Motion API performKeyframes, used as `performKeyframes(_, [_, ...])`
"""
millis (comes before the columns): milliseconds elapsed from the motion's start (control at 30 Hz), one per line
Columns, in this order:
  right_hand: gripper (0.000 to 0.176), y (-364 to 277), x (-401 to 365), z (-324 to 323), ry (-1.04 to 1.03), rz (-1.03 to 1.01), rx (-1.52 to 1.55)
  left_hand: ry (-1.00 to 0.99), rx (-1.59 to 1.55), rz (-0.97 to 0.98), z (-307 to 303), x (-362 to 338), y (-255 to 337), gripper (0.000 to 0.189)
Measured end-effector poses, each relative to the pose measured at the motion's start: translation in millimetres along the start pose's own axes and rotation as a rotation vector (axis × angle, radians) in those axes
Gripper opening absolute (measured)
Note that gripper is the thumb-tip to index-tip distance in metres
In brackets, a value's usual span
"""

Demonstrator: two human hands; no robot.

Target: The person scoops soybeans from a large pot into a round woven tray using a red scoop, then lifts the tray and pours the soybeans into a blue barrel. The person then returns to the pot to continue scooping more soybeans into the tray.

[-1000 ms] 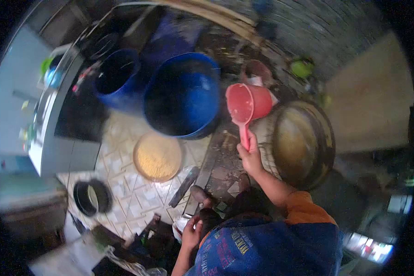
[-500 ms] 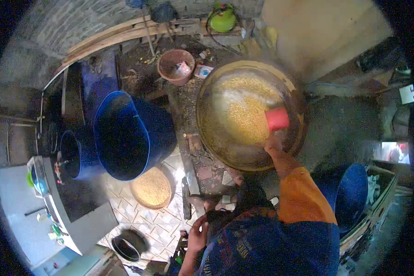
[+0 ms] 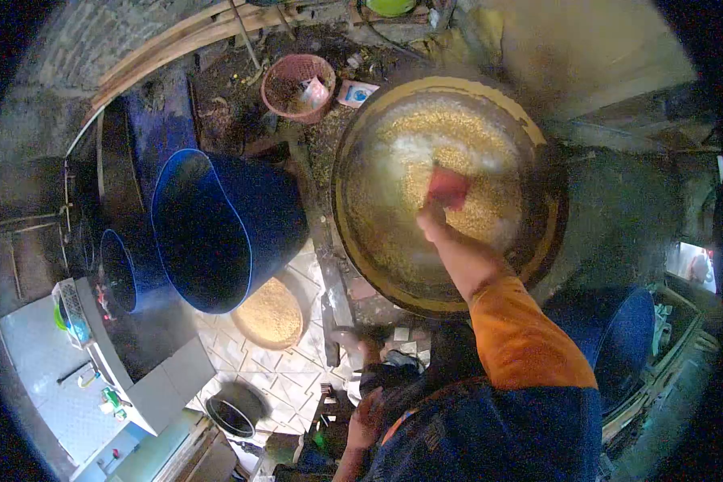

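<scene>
My right hand [image 3: 431, 223] is closed on the handle of a red plastic dipper [image 3: 450, 188]. The dipper is over the middle of a large round cauldron [image 3: 386, 285], among wet, pale yellow beans [image 3: 478, 215] that look like soybeans. Whitish foam or steam lies across the beans and cloudy liquid. Low in the view, my left hand [image 3: 365, 418] is by my leg, apart from the cauldron. Its fingers are dark and blurred, and I cannot make out whether it holds anything.
Left of the cauldron, a big blue barrel [image 3: 285, 213] lies tilted beside a smaller one [image 3: 120, 273]. A round basket of pale beans [image 3: 269, 315] sits on the tiles, above a dark pot [image 3: 234, 414]. A pink basket [image 3: 289, 72] stands behind. Another blue barrel [image 3: 631, 345] is at right.
My right hand has carried the red dipper leftward, from the cauldron's right side to the middle of the beans. The whole view has shifted slightly. My left hand has stayed near my leg.
</scene>
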State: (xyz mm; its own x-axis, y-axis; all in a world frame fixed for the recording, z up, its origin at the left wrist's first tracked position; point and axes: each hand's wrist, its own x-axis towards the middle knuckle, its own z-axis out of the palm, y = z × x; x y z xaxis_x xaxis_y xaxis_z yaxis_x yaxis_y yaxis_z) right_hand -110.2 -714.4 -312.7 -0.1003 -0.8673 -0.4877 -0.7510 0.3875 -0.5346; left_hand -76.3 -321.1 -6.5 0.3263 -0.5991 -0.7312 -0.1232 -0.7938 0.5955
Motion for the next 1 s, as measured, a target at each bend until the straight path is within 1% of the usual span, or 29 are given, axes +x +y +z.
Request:
performKeyframes(33, [0.028,10.6,7.4,17.6,-0.054,0.033,0.076,0.001,-0.002,-0.006,-0.1,0.2,-1.9,0.031])
performKeyframes(67, [0.025,35.3,20.6,42.8,-0.159,0.003,0.154,-0.008,0.011,0.041,1.3,0.5,-4.9,0.032])
performKeyframes(100, [0.022,65.3,35.2,72.4,-0.278,-0.063,0.259,-0.018,0.023,0.088,3.2,0.1,-7.9,0.032])
performKeyframes(133, [0.018,112.2,56.2,115.9,-0.428,-0.179,0.434,-0.016,0.02,0.086,5.4,0.1,-10.5,0.032])
performKeyframes(200, [0.011,31.2,6.9,57.4,-0.544,0.128,0.288,-0.018,-0.177,-0.004,9.0,1.0,-15.6,0.032])
performKeyframes(233, [0.008,-19.8,-23.8,19.4,-0.605,0.275,0.206,-0.016,-0.175,0.0,6.1,1.4,-9.2,0.032])
performKeyframes(267, [0.012,-12.5,-30.5,16.7,-0.805,0.146,0.6,-0.02,-0.112,-0.017,1.0,2.3,2.7,0.032])
performKeyframes(300, [0.012,-17.7,-39.0,12.0,-0.804,0.14,0.604,-0.023,-0.05,-0.031,-2.7,3.0,9.8,0.032])
performKeyframes(367, [0.01,-30.9,-53.6,-1.0,-0.881,0.304,0.739,0.006,-0.05,-0.001,-6.0,1.8,13.1,0.032])
performKeyframes(400, [0.01,-37.0,-60.2,-14.4,-0.879,0.294,0.741,0.03,-0.053,0.026,-7.4,1.5,14.1,0.032])
performKeyframes(467, [0.008,-41.0,-70.0,-42.6,-1.009,0.219,0.902,0.04,-0.059,0.042,-6.5,-0.1,2.3,0.033])
performKeyframes(500, [0.008,-39.2,-72.1,-52.0,-1.009,0.21,0.9,0.046,-0.065,0.048,-6.2,-1.6,-1.7,0.034])
performKeyframes(567, [0.007,-30.5,-74.7,-66.0,-1.056,0.377,0.874,0.052,-0.055,0.067,-12.0,-4.5,-0.2,0.034])
performKeyframes(600, [0.007,-29.9,-78.9,-74.5,-1.06,0.368,0.87,0.056,-0.045,0.082,-13.8,-5.0,0.3,0.035])
performKeyframes(633, [0.008,-30.2,-86.4,-85.8,-1.049,0.408,0.924,0.064,-0.048,0.085,-11.4,-4.9,-10.7,0.035])
performKeyframes(667, [0.01,-31.2,-94.7,-96.7,-1.037,0.448,0.977,0.073,-0.121,0.061,-6.3,-2.9,-30.5,0.035])
performKeyframes(700, [0.01,-29.3,-100.6,-104.2,-1.043,0.441,0.972,0.082,-0.195,0.037,-3.4,-3.1,-42.1,0.035])
performKeyframes(733, [0.01,-26.7,-105.7,-112.2,-1.065,0.458,1.019,0.087,-0.2,0.041,-9.1,-7.2,-25.4,0.035])
performKeyframes(800, [0.01,-22.7,-115.2,-126.8,-1.088,0.462,1.059,0.069,-0.058,0.031,-20.6,-15.0,5.2,0.036])
performKeyframes(867, [0.009,-20.5,-126.8,-138.8,-1.025,0.475,1.033,0.078,-0.077,0.045,-18.7,-17.3,-3.8,0.037])
performKeyframes(900, [0.009,-24.2,-132.6,-148.7,-1.027,0.462,1.026,0.08,-0.092,0.054,-16.3,-16.6,-11.3,0.037])
performKeyframes(967, [0.008,-33.1,-147.2,-169.0,-1.028,0.377,1.048,0.07,-0.124,0.079,-16.5,-18.4,-17.0,0.038])
performKeyframes(1000, [0.011,-31.1,-150.0,-171.9,-1.096,0.433,1.18,0.082,-0.16,0.07,-18.3,-20.3,-9.8,0.037])
